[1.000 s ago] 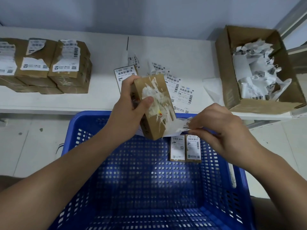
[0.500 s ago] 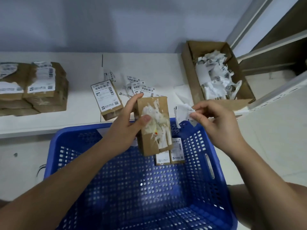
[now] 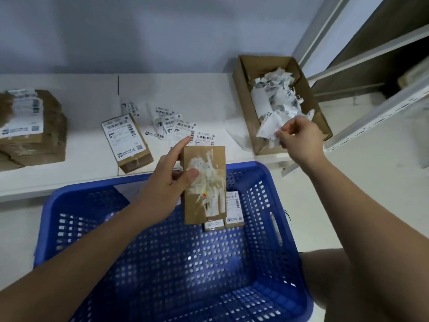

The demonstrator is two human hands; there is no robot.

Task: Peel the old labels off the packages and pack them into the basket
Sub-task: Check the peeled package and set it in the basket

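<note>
My left hand (image 3: 166,182) grips a brown cardboard package (image 3: 205,184) over the far rim of the blue basket (image 3: 285,240). Torn white label residue covers the package's face. My right hand (image 3: 299,140) pinches a crumpled peeled label (image 3: 269,127) over the open cardboard scrap box (image 3: 243,98), which holds several crumpled labels. Two labelled packages (image 3: 232,212) lean against the basket's far wall, partly hidden by the held package. One labelled package (image 3: 126,141) lies on the white table (image 3: 88,112).
A stack of labelled packages (image 3: 30,129) sits at the table's left end. Loose barcode labels (image 3: 178,129) lie in the middle of the table. White metal shelving (image 3: 376,89) stands at the right.
My right hand has carried the peeled label up and to the right, from beside the package to above the scrap box. The left hand keeps the package over the basket.
</note>
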